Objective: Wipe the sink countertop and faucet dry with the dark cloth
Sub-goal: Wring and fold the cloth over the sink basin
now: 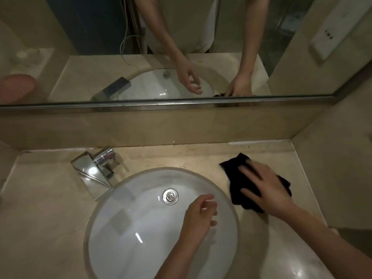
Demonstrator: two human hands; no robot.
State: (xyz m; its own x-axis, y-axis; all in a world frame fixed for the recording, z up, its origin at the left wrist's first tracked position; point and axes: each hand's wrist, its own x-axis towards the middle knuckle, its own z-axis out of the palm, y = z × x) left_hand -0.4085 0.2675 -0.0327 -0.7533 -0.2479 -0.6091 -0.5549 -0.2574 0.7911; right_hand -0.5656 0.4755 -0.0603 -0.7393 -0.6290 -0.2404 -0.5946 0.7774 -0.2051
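The dark cloth (235, 172) lies flat on the beige countertop (50, 208), to the right of the white oval sink (128, 228). My right hand (265, 188) presses down on the cloth with spread, straight fingers. Over the right side of the basin hovers my left hand (199, 214), its fingers loosely curled and holding nothing. A square chrome faucet (94, 174) stands at the sink's back left, apart from both hands. The drain (170, 196) sits in the basin just beyond my left hand.
A wide mirror (161, 47) with a metal lower edge runs along the back wall above a low backsplash. A side wall (332, 178) closes off the countertop on the right. A white wall socket plate (334, 31) is high on the right wall.
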